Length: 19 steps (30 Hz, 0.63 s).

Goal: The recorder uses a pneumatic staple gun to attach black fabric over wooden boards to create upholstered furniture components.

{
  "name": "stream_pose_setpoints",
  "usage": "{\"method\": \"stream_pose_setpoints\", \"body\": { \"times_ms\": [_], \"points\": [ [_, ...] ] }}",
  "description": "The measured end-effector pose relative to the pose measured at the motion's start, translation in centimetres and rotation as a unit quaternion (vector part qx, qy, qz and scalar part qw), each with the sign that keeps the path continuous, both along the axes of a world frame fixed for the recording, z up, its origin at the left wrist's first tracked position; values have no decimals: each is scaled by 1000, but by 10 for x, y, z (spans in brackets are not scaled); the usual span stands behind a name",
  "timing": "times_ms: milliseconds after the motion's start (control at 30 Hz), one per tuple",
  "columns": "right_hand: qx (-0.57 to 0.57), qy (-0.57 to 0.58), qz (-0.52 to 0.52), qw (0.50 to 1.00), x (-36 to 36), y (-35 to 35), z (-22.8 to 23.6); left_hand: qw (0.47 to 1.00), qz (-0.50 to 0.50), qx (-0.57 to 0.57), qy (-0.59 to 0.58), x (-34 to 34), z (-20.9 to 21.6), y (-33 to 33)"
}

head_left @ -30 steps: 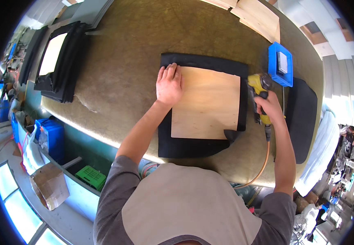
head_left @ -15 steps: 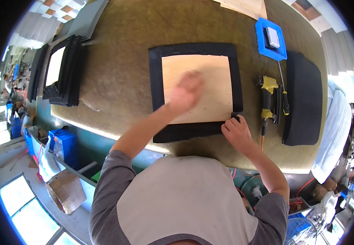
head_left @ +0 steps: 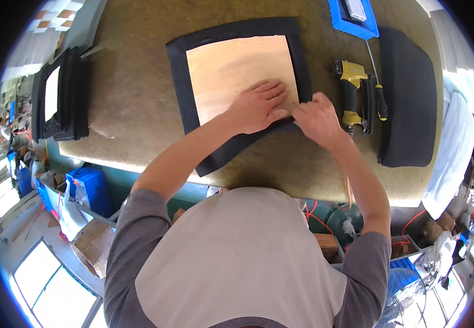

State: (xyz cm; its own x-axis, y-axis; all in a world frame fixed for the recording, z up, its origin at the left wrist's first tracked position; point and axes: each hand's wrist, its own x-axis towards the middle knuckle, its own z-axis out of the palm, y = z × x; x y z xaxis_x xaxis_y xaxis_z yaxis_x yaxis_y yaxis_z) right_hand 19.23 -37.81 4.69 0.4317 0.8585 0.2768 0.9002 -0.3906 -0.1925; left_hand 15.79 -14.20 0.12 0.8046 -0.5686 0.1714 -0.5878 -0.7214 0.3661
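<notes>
A pale plywood board (head_left: 237, 68) lies on a larger piece of black fabric (head_left: 179, 82), which shows as a border around it. My left hand (head_left: 259, 106) rests flat on the board close to its near right corner, fingers stretched and thumb out. At that same corner my right hand (head_left: 318, 120) has its fingers closed on the edge of the black fabric; the bit between the fingertips is mostly hidden. To the right of this hand lies a yellow and black staple gun (head_left: 352, 87), untouched.
A screwdriver (head_left: 381, 104) lies right of the staple gun, beside a dark curved panel (head_left: 409, 98). A blue tray (head_left: 335, 15) holds a white box at the back right. Several black panels (head_left: 75, 101) are stacked at the left. A white cloth (head_left: 447, 145) hangs at the table's right edge.
The board and fabric have turned counterclockwise on the table. My left hand has come down toward the near right corner, beside my right hand. The whole view has shifted somewhat.
</notes>
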Motion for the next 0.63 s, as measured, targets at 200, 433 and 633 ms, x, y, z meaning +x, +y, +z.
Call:
{"method": "stream_pose_setpoints", "body": {
  "times_ms": [200,433,633],
  "points": [
    [-9,33,-70,997,7,3,-30,997,-17,66,-33,-3,11,-7],
    [130,-111,-385,907,31,-36,3,996,24,-11,-82,-5,-11,-6],
    [-84,193,-563,799,35,-56,-13,995,29,-54,-74,-4,-15,-11]
  ]
}}
